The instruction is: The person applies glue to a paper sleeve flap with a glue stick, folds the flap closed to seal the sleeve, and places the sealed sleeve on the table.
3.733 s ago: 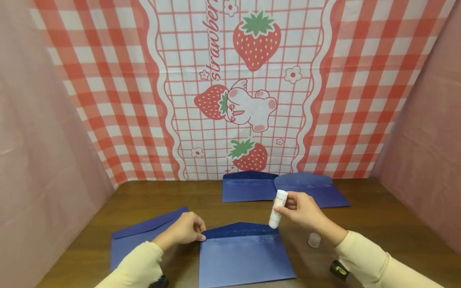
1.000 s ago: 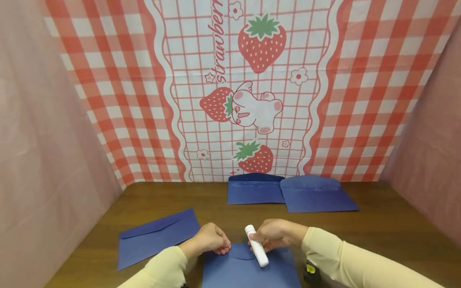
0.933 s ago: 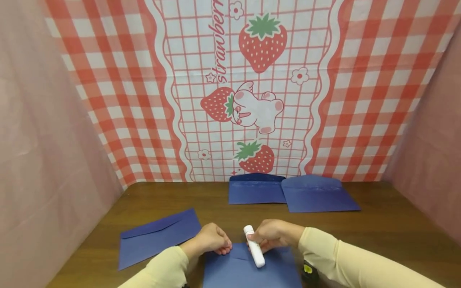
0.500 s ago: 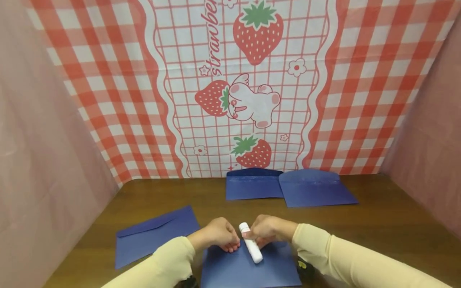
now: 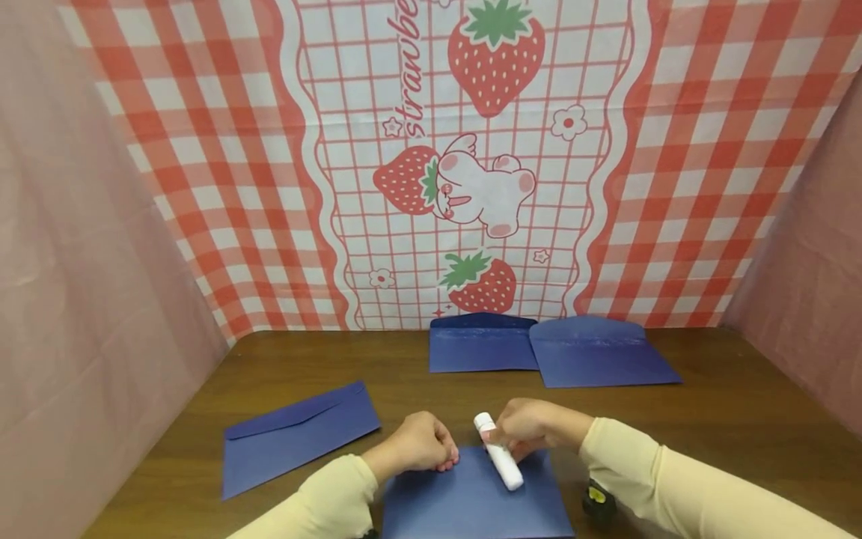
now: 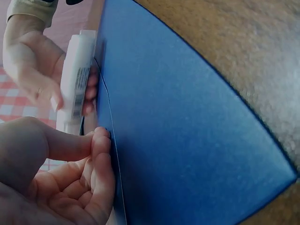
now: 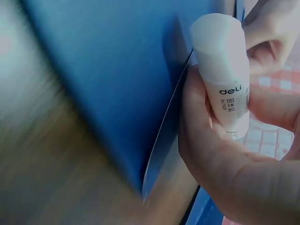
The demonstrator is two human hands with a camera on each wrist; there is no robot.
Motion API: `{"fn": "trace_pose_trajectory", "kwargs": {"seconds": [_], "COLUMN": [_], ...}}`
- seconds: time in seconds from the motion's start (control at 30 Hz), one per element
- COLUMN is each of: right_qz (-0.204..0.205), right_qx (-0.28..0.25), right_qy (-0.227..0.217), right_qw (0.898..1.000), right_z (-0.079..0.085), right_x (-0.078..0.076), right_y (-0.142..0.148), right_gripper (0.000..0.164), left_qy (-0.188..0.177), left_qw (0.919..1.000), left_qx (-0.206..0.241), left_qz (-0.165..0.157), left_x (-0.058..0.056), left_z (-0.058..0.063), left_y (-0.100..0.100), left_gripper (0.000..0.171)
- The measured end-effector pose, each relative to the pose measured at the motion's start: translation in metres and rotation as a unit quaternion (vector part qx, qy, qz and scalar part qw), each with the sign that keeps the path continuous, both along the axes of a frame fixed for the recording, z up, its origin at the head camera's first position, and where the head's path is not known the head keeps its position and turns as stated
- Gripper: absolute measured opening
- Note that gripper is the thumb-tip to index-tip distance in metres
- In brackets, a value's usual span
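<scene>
A dark blue envelope (image 5: 471, 503) lies at the table's front edge with its flap folded down. My left hand (image 5: 420, 443) is at the envelope's top edge, fingers curled and thumb against index finger, seemingly pinching the fold. In the left wrist view, its fingertips (image 6: 101, 136) meet at the flap's side of the envelope. To its right, my right hand (image 5: 528, 428) holds a white glue stick (image 5: 505, 466) tilted over the envelope. In the right wrist view, the glue stick (image 7: 225, 75) shows a "deli" label, and that hand's fingers touch the flap edge.
Another blue envelope (image 5: 303, 442) lies at the left with its flap folded over. Two envelopes, a darker one (image 5: 481, 350) and a lighter one (image 5: 602, 359), lie at the back with flaps raised. A black object (image 5: 598, 503) sits by the right sleeve. A checked cloth (image 5: 222, 187) hangs behind the table.
The front envelope's flap, raised in the oldest frame, is now folded down. My left hand has slid right along the top edge. The right hand came down to the envelope with the glue stick.
</scene>
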State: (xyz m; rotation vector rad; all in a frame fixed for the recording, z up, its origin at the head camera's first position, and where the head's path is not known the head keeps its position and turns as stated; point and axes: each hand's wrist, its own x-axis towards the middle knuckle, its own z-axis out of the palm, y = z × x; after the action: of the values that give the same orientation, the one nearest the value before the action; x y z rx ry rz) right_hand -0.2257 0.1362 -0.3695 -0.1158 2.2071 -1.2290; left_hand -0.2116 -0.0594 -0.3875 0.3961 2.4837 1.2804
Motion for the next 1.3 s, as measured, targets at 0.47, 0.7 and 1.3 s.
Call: {"fn": "trace_pose_trajectory", "kwargs": {"seconds": [0.47,0.7,1.3], "right_qz": [0.003,0.004,0.022], "right_qx": [0.088,0.037,0.092], "right_qy": [0.115,0.057,0.086], "right_qw": [0.989,0.998,0.992], "right_z": [-0.001,-0.004,0.004], "right_x": [0.010,0.006,0.004], "right_y": [0.003,0.008,0.021], "right_gripper": [0.022,0.019,0.020], "left_qy": [0.012,0.009,0.022], "left_qw": [0.9982,0.9964,0.9943], "left_qx": [-0.048,-0.058,-0.085], "left_qz": [-0.033,-0.062,-0.061], "left_x": [0.002,0.001,-0.004], "left_z": [0.014,0.006,0.014], "left_y": [-0.019,-0.039,-0.030], "left_gripper": [0.019,0.017,0.019]}}
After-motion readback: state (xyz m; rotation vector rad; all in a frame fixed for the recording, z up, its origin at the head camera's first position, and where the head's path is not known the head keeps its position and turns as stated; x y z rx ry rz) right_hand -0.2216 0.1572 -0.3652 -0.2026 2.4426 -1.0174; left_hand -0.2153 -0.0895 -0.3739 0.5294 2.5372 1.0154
